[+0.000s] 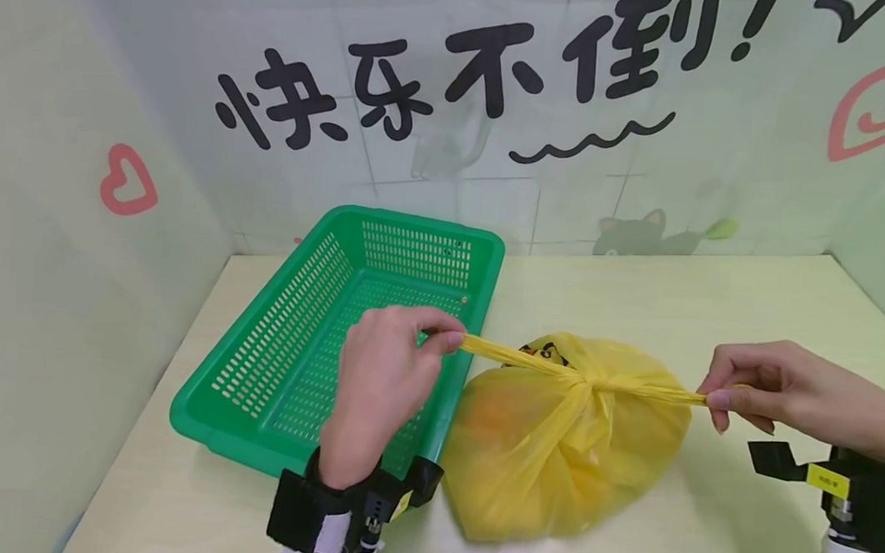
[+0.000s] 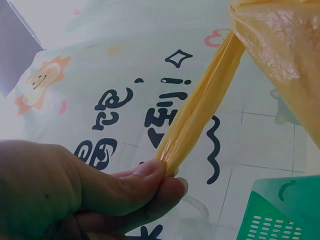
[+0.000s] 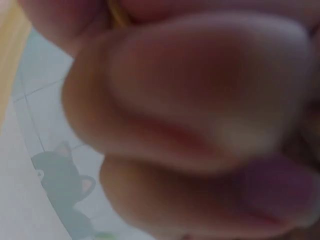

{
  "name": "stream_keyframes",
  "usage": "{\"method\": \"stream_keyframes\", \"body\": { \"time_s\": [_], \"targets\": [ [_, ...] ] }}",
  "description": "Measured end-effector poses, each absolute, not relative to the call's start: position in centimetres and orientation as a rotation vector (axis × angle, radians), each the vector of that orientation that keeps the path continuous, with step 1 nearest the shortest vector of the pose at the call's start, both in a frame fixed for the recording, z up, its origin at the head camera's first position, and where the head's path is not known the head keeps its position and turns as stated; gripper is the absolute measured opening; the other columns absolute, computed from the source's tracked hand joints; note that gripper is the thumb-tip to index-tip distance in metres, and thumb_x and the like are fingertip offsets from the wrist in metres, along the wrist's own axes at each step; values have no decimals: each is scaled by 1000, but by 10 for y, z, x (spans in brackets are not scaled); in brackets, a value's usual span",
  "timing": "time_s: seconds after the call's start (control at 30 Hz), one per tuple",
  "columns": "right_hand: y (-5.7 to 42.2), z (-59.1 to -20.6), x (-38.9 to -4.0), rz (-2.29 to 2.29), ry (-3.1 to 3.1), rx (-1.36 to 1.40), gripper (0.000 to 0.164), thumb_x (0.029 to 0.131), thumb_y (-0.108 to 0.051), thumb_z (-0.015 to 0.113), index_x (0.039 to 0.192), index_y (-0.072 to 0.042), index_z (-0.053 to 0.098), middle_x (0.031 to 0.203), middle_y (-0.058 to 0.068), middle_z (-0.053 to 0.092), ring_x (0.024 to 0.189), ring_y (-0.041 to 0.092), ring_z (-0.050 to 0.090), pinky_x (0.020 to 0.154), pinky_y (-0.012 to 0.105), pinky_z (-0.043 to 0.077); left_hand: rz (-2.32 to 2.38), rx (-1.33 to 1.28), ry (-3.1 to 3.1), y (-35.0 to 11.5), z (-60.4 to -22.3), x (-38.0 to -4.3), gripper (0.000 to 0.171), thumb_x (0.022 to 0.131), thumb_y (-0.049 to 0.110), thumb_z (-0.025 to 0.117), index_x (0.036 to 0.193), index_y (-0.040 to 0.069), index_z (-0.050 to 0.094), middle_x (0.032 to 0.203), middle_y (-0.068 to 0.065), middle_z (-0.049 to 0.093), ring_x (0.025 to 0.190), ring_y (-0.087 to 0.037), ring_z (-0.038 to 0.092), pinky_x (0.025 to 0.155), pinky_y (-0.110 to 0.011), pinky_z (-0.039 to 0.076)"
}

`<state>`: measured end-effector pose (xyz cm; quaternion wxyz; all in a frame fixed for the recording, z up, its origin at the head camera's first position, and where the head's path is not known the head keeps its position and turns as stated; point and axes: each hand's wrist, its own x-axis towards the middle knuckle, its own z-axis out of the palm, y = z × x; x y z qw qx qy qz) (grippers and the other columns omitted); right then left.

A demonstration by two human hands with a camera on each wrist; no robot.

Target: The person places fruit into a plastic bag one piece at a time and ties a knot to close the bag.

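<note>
A yellow plastic bag (image 1: 553, 458), bulging with something orange that shows faintly through it, rests on the table with its neck twisted into a knot. My left hand (image 1: 388, 382) pinches one bag handle between thumb and forefinger, over the basket's right side. The handle (image 2: 200, 105) runs taut from those fingertips to the knot in the left wrist view. On the other side, my right hand (image 1: 797, 395) pinches the opposite handle, also drawn out straight. Blurred fingers (image 3: 200, 90) fill most of the right wrist view, where only a sliver of yellow shows. What is inside the bag cannot be told.
A green perforated plastic basket (image 1: 242, 445) stands to the left of the bag, close against it. The pale wooden table (image 1: 749, 301) meets a printed wall covering (image 1: 431, 201) at the back, and side walls rise left and right.
</note>
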<state>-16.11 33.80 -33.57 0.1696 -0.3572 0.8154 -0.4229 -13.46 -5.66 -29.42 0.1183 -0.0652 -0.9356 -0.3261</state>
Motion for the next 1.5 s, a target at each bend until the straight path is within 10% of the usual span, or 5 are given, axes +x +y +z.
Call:
{"method": "stream_keyframes", "body": {
  "time_s": [0.83,1.5],
  "targets": [
    [348,-360,-180,-1260,1908,-870,20,102,6,37,100,-5,53,73,15,61,43,27,24,36,19,20,-1061,-93,-2957,-72,-296,-138,8,91,21,71,90,17,77,72,4,71,58,-18,49,54,-29,34],
    [354,-368,-181,-1206,2007,-890,18,102,3,40,97,-8,54,75,12,64,51,29,35,42,25,29,-1022,-144,-3032,-68,-304,-143,9,92,14,68,88,12,76,70,1,67,62,-18,51,54,-27,37]
  ]
}}
